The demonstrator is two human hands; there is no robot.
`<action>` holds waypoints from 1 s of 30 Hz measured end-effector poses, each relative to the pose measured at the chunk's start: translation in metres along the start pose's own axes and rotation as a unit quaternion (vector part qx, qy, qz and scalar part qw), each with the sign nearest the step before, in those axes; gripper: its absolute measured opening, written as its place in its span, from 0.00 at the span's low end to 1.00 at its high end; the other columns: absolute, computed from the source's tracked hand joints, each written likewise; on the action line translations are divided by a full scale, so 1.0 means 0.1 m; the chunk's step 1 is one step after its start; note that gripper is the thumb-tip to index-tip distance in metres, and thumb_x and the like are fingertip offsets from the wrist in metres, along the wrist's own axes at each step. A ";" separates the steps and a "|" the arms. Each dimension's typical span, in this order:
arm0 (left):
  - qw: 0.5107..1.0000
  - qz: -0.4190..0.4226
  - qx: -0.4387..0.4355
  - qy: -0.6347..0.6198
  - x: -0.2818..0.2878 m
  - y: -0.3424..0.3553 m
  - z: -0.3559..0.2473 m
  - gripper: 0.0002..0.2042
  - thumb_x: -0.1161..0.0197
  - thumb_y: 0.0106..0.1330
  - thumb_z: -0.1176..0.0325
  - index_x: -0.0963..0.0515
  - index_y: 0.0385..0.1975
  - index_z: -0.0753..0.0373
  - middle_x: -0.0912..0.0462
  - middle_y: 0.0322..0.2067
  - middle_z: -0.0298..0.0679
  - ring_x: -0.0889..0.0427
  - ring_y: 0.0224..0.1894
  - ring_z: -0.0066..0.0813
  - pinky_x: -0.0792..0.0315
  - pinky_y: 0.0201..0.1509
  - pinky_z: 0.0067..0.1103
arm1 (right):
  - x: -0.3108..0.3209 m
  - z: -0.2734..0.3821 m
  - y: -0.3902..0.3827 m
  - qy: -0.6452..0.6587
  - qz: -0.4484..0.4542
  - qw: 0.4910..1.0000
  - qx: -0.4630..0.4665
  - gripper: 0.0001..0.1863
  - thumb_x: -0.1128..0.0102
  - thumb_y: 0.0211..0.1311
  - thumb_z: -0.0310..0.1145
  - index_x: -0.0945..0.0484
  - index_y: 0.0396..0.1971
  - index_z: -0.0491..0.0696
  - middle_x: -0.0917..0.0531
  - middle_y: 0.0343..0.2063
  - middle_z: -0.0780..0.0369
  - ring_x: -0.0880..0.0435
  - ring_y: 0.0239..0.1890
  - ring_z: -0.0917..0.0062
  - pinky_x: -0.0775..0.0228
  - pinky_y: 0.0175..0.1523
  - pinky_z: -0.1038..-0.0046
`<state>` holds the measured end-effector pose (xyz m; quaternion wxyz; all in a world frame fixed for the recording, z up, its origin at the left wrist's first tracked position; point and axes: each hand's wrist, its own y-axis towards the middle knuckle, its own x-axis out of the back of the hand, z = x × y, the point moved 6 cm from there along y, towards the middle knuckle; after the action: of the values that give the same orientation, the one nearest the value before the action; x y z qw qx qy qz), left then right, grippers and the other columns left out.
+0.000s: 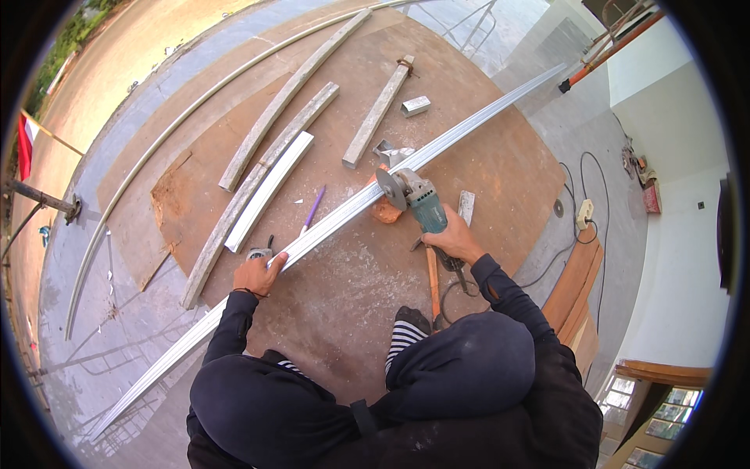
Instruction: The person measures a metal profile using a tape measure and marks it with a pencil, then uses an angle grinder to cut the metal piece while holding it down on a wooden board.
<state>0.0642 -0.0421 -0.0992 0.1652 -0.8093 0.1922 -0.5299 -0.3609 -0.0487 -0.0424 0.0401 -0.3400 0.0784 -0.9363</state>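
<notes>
A long white ridged strip runs diagonally across the floor, crossing an orange block. My left hand is closed on the strip at its lower left part. My right hand grips a teal angle grinder, whose disc is at the strip above the block; whether it touches cannot be told. A hammer lies below the grinder, beside its cord. A tape measure lies by my left hand, and a purple pencil lies nearer the middle.
Brown boards carry several bars, short offcuts and a white profile. A curved pipe arcs at left. A power strip, cords and planks lie at right by a white wall.
</notes>
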 end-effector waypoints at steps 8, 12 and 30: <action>1.000 -0.006 -0.007 -0.003 0.01 0.00 -0.01 0.34 0.64 0.63 0.33 0.17 0.29 0.58 0.20 0.24 0.54 0.20 0.31 0.53 0.30 0.35 0.39 | -0.02 -0.02 0.06 -0.009 -0.007 1.000 0.004 0.32 0.31 0.37 0.40 0.30 0.44 0.39 0.19 0.32 0.51 0.18 0.36 0.63 0.29 0.43 0.68; 1.000 -0.005 -0.004 -0.006 0.01 0.00 0.00 0.35 0.64 0.63 0.33 0.17 0.29 0.58 0.20 0.24 0.54 0.20 0.32 0.53 0.30 0.36 0.39 | -0.02 0.02 0.13 -0.031 -0.009 0.999 0.010 0.32 0.32 0.37 0.40 0.30 0.43 0.39 0.19 0.32 0.50 0.19 0.36 0.61 0.29 0.43 0.67; 0.992 -0.074 -0.101 0.016 0.07 -0.05 -0.06 0.33 0.41 0.50 0.33 0.22 0.26 0.66 0.21 0.23 0.51 0.20 0.28 0.48 0.29 0.32 0.35 | 0.13 0.24 0.14 0.054 -0.054 0.997 0.003 0.33 0.31 0.36 0.38 0.29 0.46 0.40 0.19 0.34 0.55 0.20 0.37 0.70 0.30 0.45 0.71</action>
<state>0.0620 -0.0419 -0.0888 0.0398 -0.8256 0.1868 -0.5310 -0.3552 -0.0673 -0.0190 -0.0139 -0.2927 0.0592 -0.9543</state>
